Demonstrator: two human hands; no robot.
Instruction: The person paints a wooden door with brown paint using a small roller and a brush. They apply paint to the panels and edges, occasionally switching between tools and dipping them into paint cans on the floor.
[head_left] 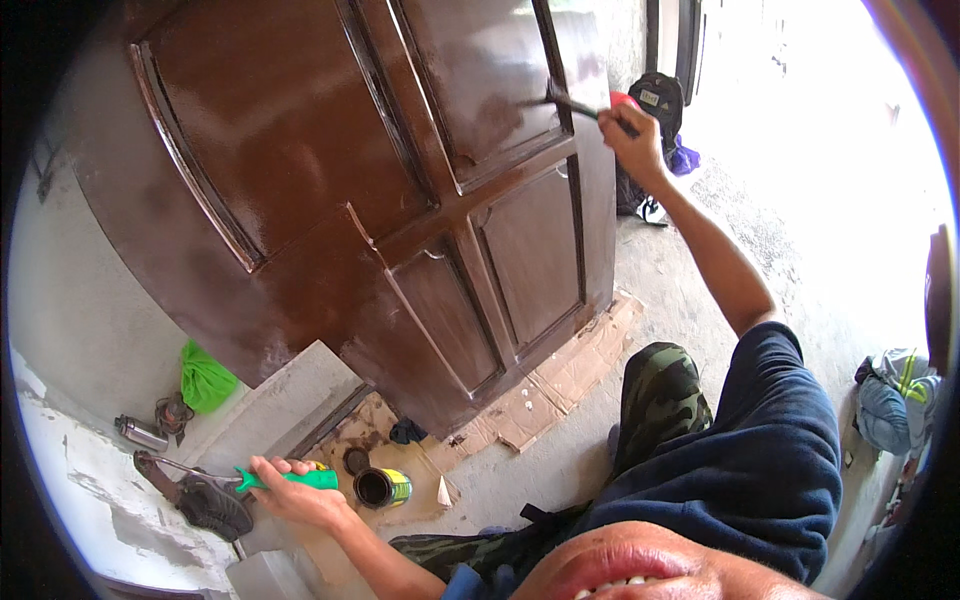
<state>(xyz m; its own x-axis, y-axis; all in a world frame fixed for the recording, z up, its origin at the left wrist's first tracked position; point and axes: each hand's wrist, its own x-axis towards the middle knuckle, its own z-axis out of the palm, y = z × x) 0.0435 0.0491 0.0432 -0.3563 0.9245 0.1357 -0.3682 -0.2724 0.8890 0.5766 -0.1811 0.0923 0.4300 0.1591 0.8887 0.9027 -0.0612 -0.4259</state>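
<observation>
A large brown panelled door (520,255) stands before me, parts of it glossy and the lower panels duller. My right hand (634,140) is closed around a paintbrush (575,101), its bristles against the edge of the upper right panel. Low on the left, my left hand (296,492) grips a paint roller by its green handle (318,480). The roller's wire frame points left to a dark brown roller head, held over a dark shoe. Beside this hand an open can of dark paint (376,488) stands on the floor, next to a round dark lid (356,460).
Stained cardboard (555,390) lies along the door's bottom. A black backpack (655,100) stands past its right edge. A green bag (206,378), a metal flask (141,432) and a dark shoe (215,507) are at left. Bundled clothes (895,400) lie far right.
</observation>
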